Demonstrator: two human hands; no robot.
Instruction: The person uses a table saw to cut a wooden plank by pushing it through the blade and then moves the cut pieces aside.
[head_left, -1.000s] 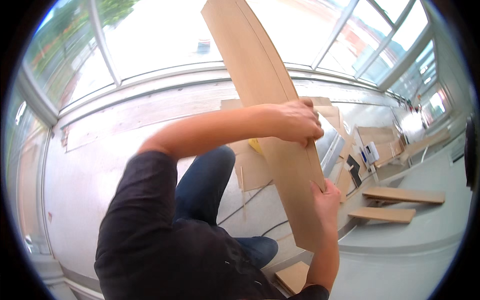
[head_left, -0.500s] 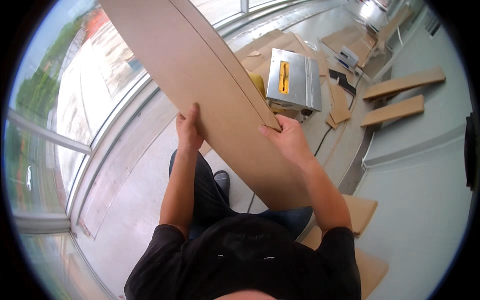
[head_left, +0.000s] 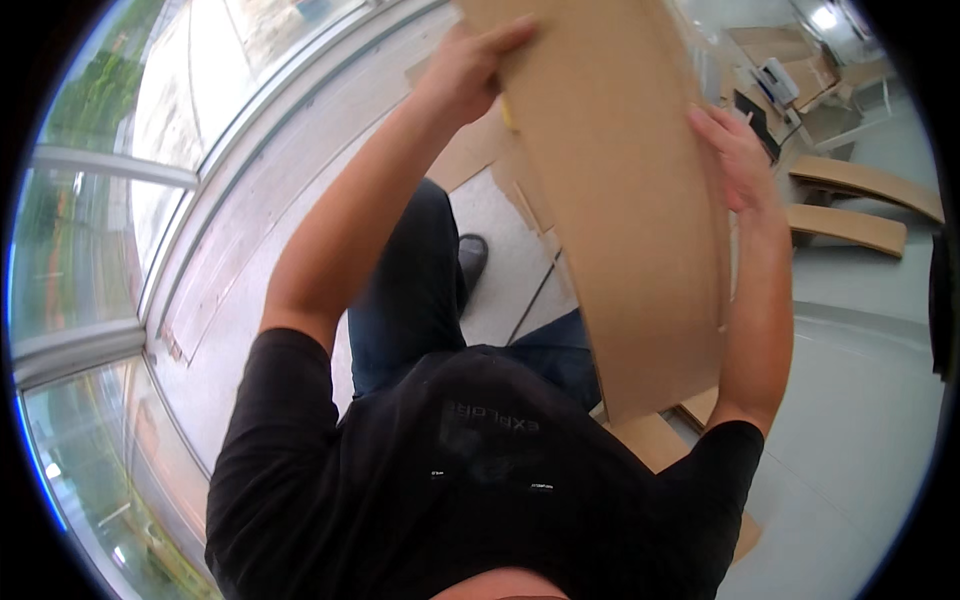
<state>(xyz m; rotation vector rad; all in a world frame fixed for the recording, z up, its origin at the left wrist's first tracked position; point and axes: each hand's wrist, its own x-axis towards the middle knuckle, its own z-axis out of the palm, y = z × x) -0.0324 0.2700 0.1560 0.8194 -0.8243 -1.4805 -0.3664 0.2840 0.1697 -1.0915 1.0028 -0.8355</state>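
A long, wide tan wooden board (head_left: 625, 220) is raised in front of me, its near end by my right thigh and its far end cut off by the upper edge of the view. My left hand (head_left: 475, 72) is closed on the board's left edge, thumb lying over the face. On the right edge, my right hand (head_left: 738, 155) grips lower down, fingertips against the board and part of the hand blurred. The board blocks the view of most of the floor behind it.
Two tan board pieces (head_left: 845, 225) lean at the grey wall (head_left: 860, 400) on my right. Another board piece (head_left: 645, 440) lies beside my right leg. A black cord (head_left: 535, 295) runs over the floor. Tall windows (head_left: 110, 250) line the left. Cardboard scraps (head_left: 790, 45) lie farther back.
Both hands have carried the board to the right and turned it more upright in the view. It now covers the silver table saw that showed before.
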